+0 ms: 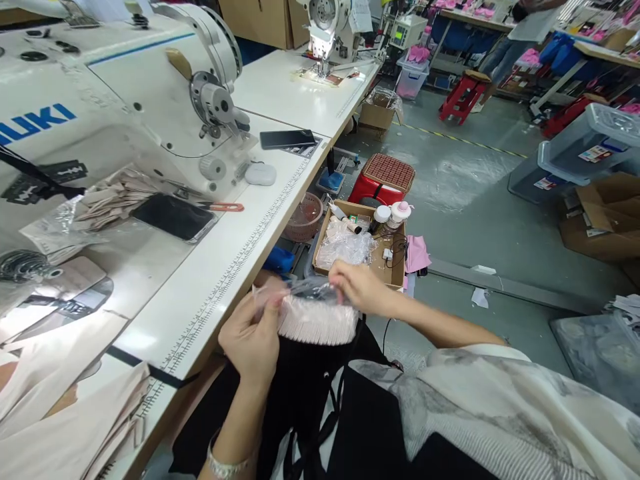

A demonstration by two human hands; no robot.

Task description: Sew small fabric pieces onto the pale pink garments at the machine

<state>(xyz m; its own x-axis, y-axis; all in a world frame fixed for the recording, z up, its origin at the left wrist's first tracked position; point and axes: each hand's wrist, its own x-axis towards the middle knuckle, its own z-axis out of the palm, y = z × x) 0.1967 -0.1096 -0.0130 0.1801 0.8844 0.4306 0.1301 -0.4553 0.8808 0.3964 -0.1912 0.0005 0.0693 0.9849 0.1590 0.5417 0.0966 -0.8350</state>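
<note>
Above my lap is a clear plastic bag [313,288] with a row of pale pink, strip-like pieces [317,323] packed inside. My left hand [255,333] pinches the bag's left end between thumb and fingers. At the upper right edge of the bag, my right hand [363,288] grips the plastic with bent fingers. The pieces stand side by side in a tight row, their lower edges showing as fine lines. What exactly they are, I cannot make out.
On the left stands a white sewing machine [125,87] on a table with a printed ruler edge [240,260]. A phone [175,217], a second dark phone [287,139] and pale fabric pieces [65,400] lie there. Beyond my hands are a cardboard tray [395,267] and a red stool [383,180].
</note>
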